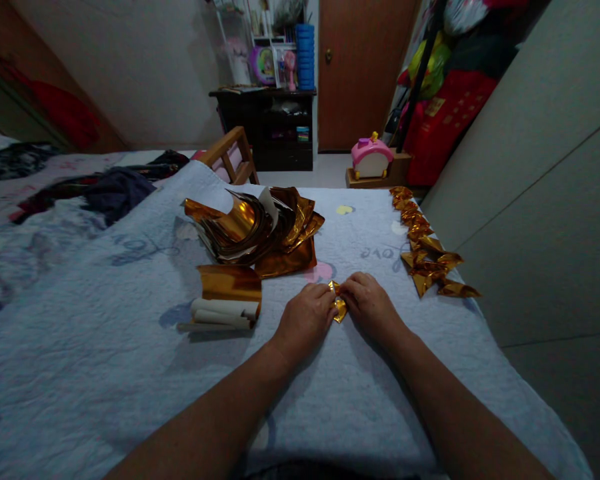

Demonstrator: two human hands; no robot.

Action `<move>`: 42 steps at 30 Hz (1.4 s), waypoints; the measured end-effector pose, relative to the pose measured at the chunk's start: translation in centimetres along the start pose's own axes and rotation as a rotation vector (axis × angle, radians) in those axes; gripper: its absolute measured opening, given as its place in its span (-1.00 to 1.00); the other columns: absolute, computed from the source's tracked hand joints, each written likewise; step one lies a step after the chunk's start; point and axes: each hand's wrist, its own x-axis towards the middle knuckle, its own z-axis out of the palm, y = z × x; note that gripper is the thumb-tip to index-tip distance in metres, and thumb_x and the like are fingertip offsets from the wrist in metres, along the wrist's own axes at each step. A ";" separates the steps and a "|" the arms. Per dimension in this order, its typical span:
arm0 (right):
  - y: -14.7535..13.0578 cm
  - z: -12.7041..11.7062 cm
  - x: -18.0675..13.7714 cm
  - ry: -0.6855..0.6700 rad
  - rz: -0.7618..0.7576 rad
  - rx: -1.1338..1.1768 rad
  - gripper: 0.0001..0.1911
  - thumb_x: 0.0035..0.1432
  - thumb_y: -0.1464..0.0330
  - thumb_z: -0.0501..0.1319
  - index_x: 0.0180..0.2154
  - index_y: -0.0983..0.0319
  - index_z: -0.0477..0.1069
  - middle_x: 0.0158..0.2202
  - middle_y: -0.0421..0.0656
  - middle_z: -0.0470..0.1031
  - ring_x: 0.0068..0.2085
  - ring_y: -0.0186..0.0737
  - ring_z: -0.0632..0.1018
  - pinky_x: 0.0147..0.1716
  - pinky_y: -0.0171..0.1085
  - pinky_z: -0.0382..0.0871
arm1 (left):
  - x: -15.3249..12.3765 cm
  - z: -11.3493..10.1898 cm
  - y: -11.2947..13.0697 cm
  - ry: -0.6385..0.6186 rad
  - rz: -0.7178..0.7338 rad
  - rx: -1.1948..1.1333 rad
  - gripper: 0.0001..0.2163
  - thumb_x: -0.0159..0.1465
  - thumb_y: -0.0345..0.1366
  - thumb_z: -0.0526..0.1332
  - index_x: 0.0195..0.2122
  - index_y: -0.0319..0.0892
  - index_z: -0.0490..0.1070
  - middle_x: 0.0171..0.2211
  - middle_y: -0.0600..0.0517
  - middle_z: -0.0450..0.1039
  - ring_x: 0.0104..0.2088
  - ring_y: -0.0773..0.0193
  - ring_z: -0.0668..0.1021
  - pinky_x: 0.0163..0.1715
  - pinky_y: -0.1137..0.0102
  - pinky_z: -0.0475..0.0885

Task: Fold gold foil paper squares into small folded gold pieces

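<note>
Both hands meet over a small folded piece of gold foil paper (340,309) at the middle of the light blue bedspread (180,400). My left hand (305,313) is closed on its left side, fingers bent over the edge. From the right, my right hand (370,303) pinches the upper part. The fingers cover much of the piece. Beyond my left hand lies a thick, fanned-out stack of gold foil paper (240,227). Nearer on the left rest some curled sheets (230,283) with white backs rolled up. A row of folded gold pieces (423,247) runs along the right edge.
Dark clothes (120,193) lie at the left. Past the far edge stand a wooden chair (235,157), a black cabinet (263,127) and a pink toy case (373,158). A pale cabinet side (545,200) rises close to the bed's right edge.
</note>
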 end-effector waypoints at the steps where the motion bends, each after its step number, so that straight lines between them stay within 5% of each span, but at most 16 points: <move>1: 0.0 0.0 0.0 -0.007 0.002 -0.011 -0.83 0.32 0.49 0.17 -0.27 0.24 0.54 -0.26 -0.09 0.49 -0.18 -0.15 0.43 -0.15 -0.23 0.28 | 0.0 0.0 0.0 0.002 -0.001 -0.004 -0.86 0.35 -0.37 0.25 -0.07 -0.15 0.49 -0.06 -0.03 0.54 -0.03 0.15 0.53 0.03 0.24 0.47; 37: -0.4 -0.4 0.0 -0.053 -0.013 -0.035 -0.81 0.33 0.50 0.12 -0.30 0.26 0.48 -0.26 -0.08 0.45 -0.18 -0.14 0.41 -0.13 -0.22 0.27 | 0.1 0.1 0.1 -0.038 -0.008 0.057 -0.84 0.42 -0.28 0.17 -0.07 -0.10 0.53 -0.10 0.00 0.52 -0.07 0.15 0.49 -0.09 0.32 0.43; 42: -0.3 -0.5 0.0 -0.037 -0.007 0.028 -0.77 0.30 0.54 0.11 -0.16 0.28 0.53 -0.23 -0.06 0.47 -0.16 -0.13 0.42 -0.11 -0.21 0.27 | 0.1 0.1 0.1 -0.031 -0.002 0.055 -0.82 0.43 -0.28 0.15 -0.06 -0.09 0.53 -0.08 0.01 0.52 -0.07 0.16 0.49 -0.11 0.33 0.42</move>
